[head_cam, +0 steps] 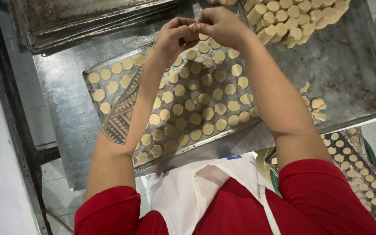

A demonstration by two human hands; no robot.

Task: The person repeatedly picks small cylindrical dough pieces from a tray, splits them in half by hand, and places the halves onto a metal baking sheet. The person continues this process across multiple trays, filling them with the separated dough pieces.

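My left hand (173, 38) and my right hand (221, 25) meet above the far edge of a metal baking tray (88, 75). Both pinch one small piece of pale dough (192, 28) between their fingertips. The tray holds several rows of round flat dough discs (196, 102). A dark tattoo runs along my left forearm, which crosses over the tray's left half. My right forearm crosses the tray's right side.
A heap of thick dough cylinders (292, 19) lies on the steel table (349, 65) at the far right. A few loose dough bits (316, 106) rest near the table's right edge. Empty dark trays (88, 17) sit at the far left. Another filled tray (362, 174) stands lower right.
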